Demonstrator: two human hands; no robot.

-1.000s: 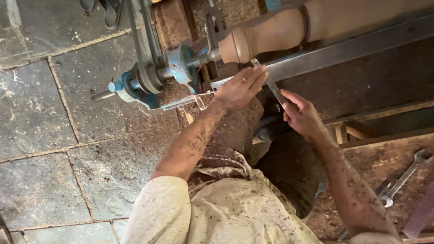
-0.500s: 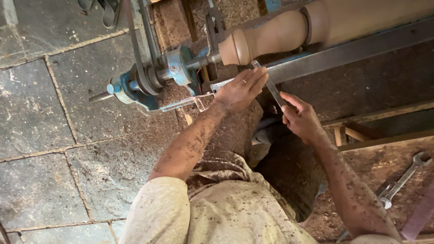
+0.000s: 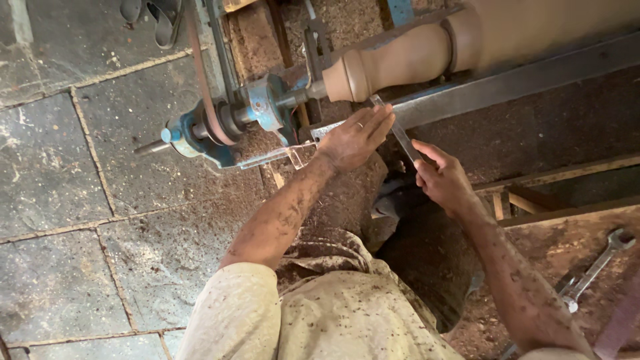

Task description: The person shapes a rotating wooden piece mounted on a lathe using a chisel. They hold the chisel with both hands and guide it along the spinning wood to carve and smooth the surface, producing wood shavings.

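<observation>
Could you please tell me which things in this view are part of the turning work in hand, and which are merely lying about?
In use:
- left hand, resting on the chisel
- right hand, gripping the chisel
- chisel, tip at the wood
- turned wooden piece on the lathe
- metal tool rest bar
- blue lathe head with belt

Lying about:
- spanner on the sawdust
- sandals on the stone floor

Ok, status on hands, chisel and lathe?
Left hand flat on chisel. Right hand grips its lower end. Tip at wood spindle. Nothing blocking.
</observation>
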